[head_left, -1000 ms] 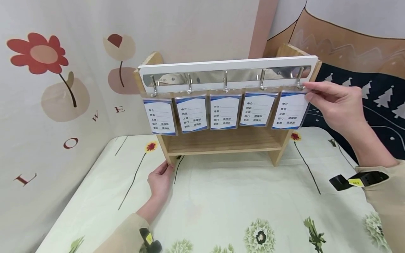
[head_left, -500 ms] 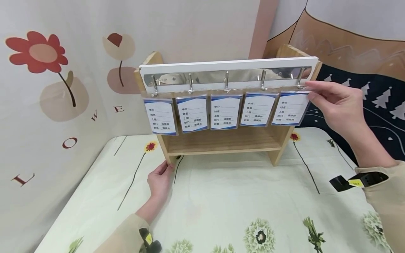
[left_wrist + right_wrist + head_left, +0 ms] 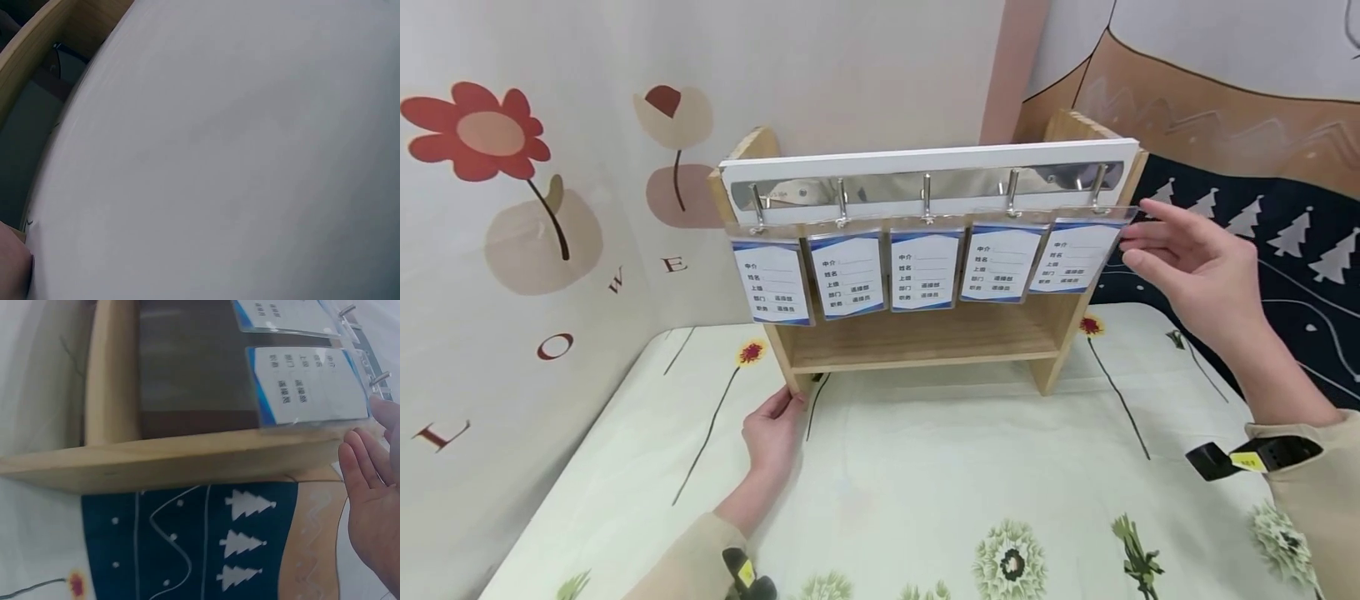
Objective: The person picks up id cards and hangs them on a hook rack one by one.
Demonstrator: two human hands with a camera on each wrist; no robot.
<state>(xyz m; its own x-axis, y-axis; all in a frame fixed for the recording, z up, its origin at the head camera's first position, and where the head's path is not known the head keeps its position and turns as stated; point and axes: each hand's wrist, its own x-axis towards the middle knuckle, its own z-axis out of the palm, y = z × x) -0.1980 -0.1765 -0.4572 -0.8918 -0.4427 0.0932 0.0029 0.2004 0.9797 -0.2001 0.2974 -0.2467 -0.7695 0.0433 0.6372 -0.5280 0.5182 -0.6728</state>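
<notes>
A wooden shelf (image 3: 925,346) stands upright, with a white hook rail (image 3: 925,157) across its upper front. Several clear badge holders with white-and-blue cards hang from the metal hooks. The rightmost badge holder (image 3: 1071,254) tilts with its lower edge swung outward. Just right of it is my right hand (image 3: 1206,267), its fingers apart and relaxed, fingertips close to the holder's right edge. In the right wrist view, that badge holder (image 3: 309,384) hangs above the shelf's side panel (image 3: 187,459). At the lower left, my left hand (image 3: 772,433) pinches the foot of the shelf's left side.
A pale flowered cloth (image 3: 910,467) covers the table under the shelf. Behind, a printed curtain (image 3: 880,75) hangs, and a dark cloth with white trees (image 3: 1292,242) is at the right. Each forearm wears a black wrist camera (image 3: 1255,458).
My right hand has let go of the rightmost badge holder and moved slightly right, fingers spreading. That holder's card has slanted upward. My left hand stays at the shelf's foot.
</notes>
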